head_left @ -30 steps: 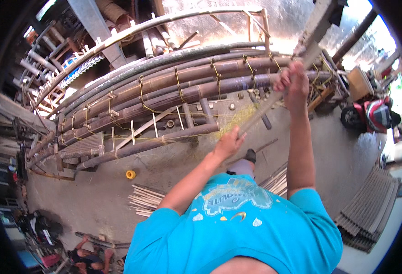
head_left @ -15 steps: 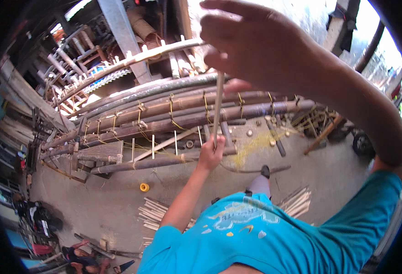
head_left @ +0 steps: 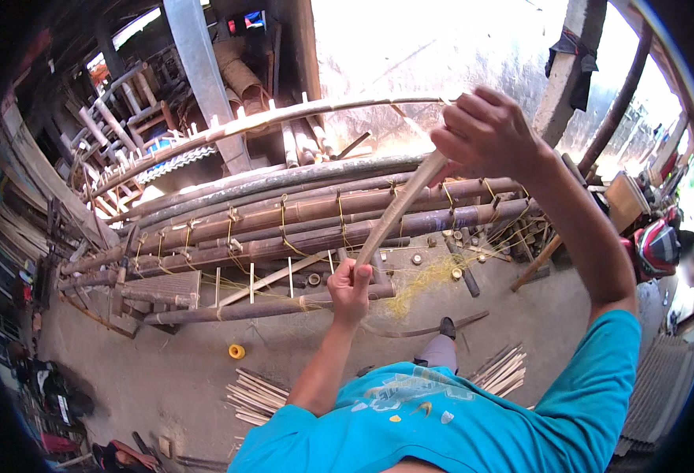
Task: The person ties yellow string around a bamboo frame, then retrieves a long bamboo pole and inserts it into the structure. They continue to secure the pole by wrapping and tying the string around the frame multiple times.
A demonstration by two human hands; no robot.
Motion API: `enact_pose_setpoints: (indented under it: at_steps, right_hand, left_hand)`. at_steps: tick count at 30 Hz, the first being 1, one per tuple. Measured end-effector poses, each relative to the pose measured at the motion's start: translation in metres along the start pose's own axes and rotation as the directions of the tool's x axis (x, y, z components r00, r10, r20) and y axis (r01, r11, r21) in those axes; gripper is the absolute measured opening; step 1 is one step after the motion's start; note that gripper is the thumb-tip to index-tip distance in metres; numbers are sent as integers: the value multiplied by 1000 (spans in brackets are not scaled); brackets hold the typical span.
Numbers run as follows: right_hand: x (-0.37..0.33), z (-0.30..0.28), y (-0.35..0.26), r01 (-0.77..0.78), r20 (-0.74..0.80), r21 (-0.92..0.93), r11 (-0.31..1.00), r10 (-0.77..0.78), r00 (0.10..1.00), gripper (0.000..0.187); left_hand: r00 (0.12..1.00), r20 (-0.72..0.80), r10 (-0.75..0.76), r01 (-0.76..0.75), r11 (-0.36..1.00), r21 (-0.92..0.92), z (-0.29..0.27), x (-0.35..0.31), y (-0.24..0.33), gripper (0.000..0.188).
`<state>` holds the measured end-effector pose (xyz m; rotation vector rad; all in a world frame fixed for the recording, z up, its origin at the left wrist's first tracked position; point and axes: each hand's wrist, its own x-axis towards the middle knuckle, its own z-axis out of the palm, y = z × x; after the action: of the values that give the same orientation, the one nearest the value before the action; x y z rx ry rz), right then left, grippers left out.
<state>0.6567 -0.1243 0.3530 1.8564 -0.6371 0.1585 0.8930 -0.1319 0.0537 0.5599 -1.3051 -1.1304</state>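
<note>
Both hands hold one bamboo strip (head_left: 398, 209), which slants from lower left to upper right in front of the person. The right hand (head_left: 489, 134) is raised high, its grip clamped tight around the upper end of the strip, fingers curled fully over it with the knuckles facing the camera. The left hand (head_left: 351, 288) is lower and farther out, arm stretched forward, its grip closed as a fist around the lower end of the strip; the thumb lies across the top. Between the two hands the strip runs straight and bare.

Below and beyond the hands lies a raft-like frame of long bamboo poles (head_left: 315, 225), laid side by side on the concrete floor (head_left: 173, 370) and bound at intervals with yellow ties. A paler, thinner pole (head_left: 284, 118) arches over the far side of the frame. Loose yellow fibre (head_left: 426, 280) lies in a tangle near the frame's right end, with short cut bamboo rings scattered beside it. A small yellow roll (head_left: 237, 351) sits on the floor just in front of the frame. Two bundles of thin bamboo slats rest near the person: one on the left (head_left: 256, 394), one on the right (head_left: 504, 366). The person wears a blue shirt (head_left: 441, 426). A red motorbike (head_left: 656, 248) stands at the far right.
</note>
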Motion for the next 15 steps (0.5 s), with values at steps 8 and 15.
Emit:
enact_pose_setpoints:
  at_steps: [8,15]
  right_hand:
    - [-133,1,-33,-306,60,61,950,303,951,50]
    - [-60,-36,22,-91,77,61,994,86,993,37]
  left_hand:
    - [973,199,-114,89,987,133,37,-13,-11,48]
    - [965,263,-3,-48,981,188,72,21,-20,59]
